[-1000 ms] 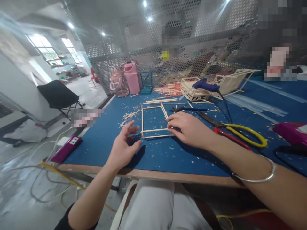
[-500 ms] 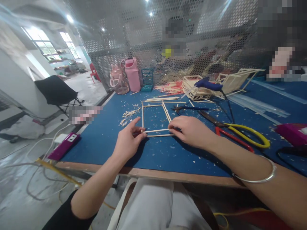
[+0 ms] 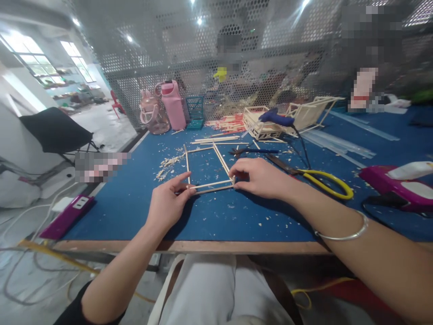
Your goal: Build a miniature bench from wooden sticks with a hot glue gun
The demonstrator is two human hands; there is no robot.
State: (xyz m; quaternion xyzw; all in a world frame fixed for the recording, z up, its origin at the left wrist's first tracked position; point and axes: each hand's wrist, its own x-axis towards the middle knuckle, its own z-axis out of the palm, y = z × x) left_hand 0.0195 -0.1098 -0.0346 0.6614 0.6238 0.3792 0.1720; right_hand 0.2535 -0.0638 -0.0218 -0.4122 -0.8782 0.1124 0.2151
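A square frame of thin wooden sticks [image 3: 212, 184] rests on the blue tabletop, with short uprights at its corners. My left hand [image 3: 168, 201] pinches its near left corner between thumb and fingers, the index finger raised a little. At the near right corner, my right hand [image 3: 262, 178] has its thumb and fingertips closed around the short upright. Beyond the frame lie several loose sticks [image 3: 218, 140]. Just past my right hand are blue-handled pliers [image 3: 255, 151] and scissors with a yellow handle [image 3: 326, 184].
A blue glue gun [image 3: 277, 118] leans on a stick-built basket [image 3: 257, 123]. Clear glue sticks [image 3: 341, 143] lie at the right, near a magenta device [image 3: 394, 185]. Pink bottles [image 3: 174, 106] stand at the back. A purple power strip [image 3: 67, 217] sits at the left edge.
The view has swung to the right. My right fingers have shifted at the near right corner, so its short upright now shows. My left hand keeps its hold on the left corner.
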